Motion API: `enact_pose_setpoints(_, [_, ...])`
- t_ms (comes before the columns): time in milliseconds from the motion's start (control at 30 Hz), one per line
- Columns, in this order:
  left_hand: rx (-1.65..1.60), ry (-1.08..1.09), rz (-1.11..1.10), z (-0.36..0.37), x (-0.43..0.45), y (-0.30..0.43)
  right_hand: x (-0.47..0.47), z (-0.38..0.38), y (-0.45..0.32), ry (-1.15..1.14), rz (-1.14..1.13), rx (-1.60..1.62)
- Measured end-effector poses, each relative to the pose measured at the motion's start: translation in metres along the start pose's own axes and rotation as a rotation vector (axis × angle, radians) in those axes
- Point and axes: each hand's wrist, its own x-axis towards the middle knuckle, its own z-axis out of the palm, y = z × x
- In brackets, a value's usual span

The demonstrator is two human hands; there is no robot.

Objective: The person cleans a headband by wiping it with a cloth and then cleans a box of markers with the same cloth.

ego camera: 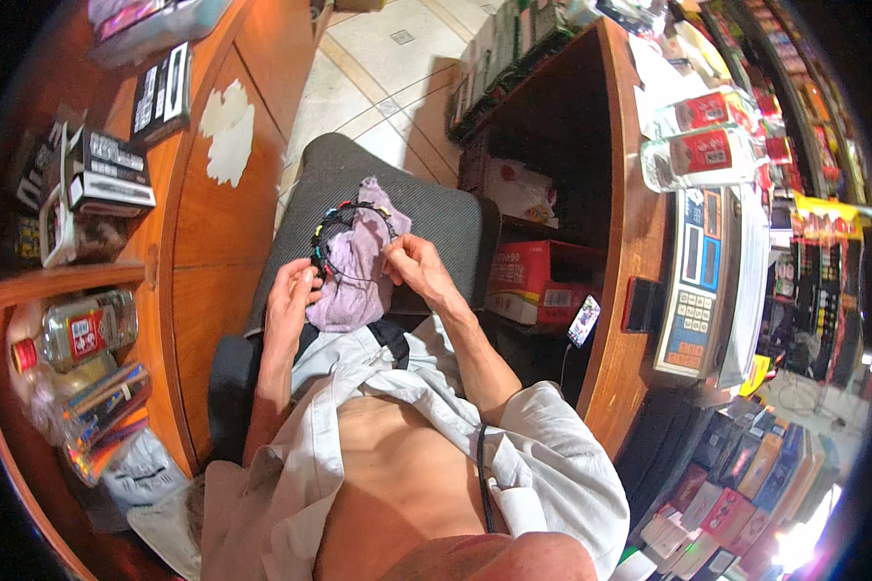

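Observation:
A black cord loop [317, 231] strung with small coloured beads lies over a crumpled lilac cloth [352, 309]. At the loop's lower left, my left hand [293, 287] has its thumb and fingers closed on the beaded cord. My right hand [416, 263] pinches a thin strand at the loop's right side, with its fingertips bunched over the cloth. Between the two hands a fine black strand runs slightly slack. Beneath the cloth is a dark grey mesh chair seat [436, 196]. The fingers partly hide the cord ends.
To the right, a wooden desk [596, 378] carries a price scale [690, 290], a dark phone [641, 305] and clear bottles [705, 156]. A lit phone [584, 319] with a cable stands by its edge. A red carton [527, 283] sits underneath. At left, wooden shelves [65, 283] hold boxes and a bottle [91, 330].

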Motion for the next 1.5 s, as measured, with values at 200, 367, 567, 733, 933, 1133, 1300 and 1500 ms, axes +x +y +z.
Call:
enact_pose_setpoints(200, [0.111,0.029,0.014,-0.012,0.01,-0.016,0.041,-0.033,-0.068,0.124,-0.178,-0.06])
enact_pose_setpoints(367, [0.026,0.059,0.052,-0.019,0.01,-0.033,0.104,-0.103,-0.195,0.445,-0.596,0.027])
enact_pose_setpoints(567, [0.034,0.07,0.114,-0.012,0.011,-0.037,0.137,-0.231,-0.316,0.994,-0.749,0.277])
enact_pose_setpoints(733, [0.013,0.094,0.098,-0.012,0.012,-0.04,0.164,-0.272,-0.327,1.164,-0.661,0.829])
enact_pose_setpoints(933, [-0.034,0.057,0.113,-0.01,0.019,-0.05,0.187,-0.315,-0.281,0.511,-0.654,0.477])
enact_pose_setpoints(1133, [0.1,0.079,0.075,-0.013,0.012,-0.032,0.182,-0.232,-0.25,0.565,-0.655,0.528])
enact_pose_setpoints(1300, [0.412,0.12,0.331,-0.013,-0.005,0.037,0.167,-0.166,-0.257,0.632,-0.662,0.439])
enact_pose_setpoints(1500, [0.724,0.344,0.683,-0.045,0.029,0.142,0.179,-0.084,-0.221,0.455,-0.64,0.229])
